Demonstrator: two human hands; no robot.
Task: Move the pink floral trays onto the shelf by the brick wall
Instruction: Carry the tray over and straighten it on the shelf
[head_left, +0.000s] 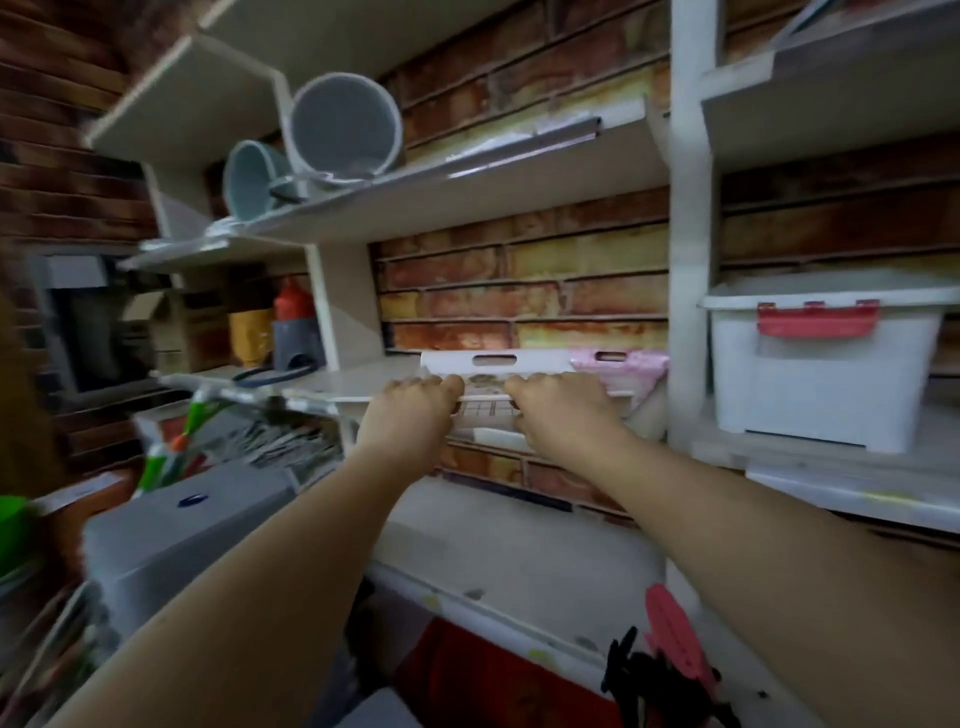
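Nearest the camera, two bare forearms reach up and forward toward the white shelf set against the brick wall. Below the shelf and closest in, a pink slatted thing lies on the lower ledge beside something black; left of the arms and below the shelf stands a grey plastic bin.

Now to the shelf's front edge — the left hand and the right hand sit side by side there, both with fingers curled over the near rim of a tray. Knuckles up, thumbs out of sight. The tray rests on the shelf with its near side hanging a little over the edge; its pale far wall with an oval handle slot stands up behind the hands. Its pattern is blurred, so I can only say it looks like one of the floral trays.

Just right of it on the same shelf, touching or nearly so, a pink tray with its own handle slot leans against the white upright.

Right of that upright, on the neighbouring shelf, a white storage box with a red latch. Left of the trays, further along the shelf — a red-topped bottle and cardboard boxes.

One shelf above, two buckets lie on their sides, a grey bucket and a teal bucket.
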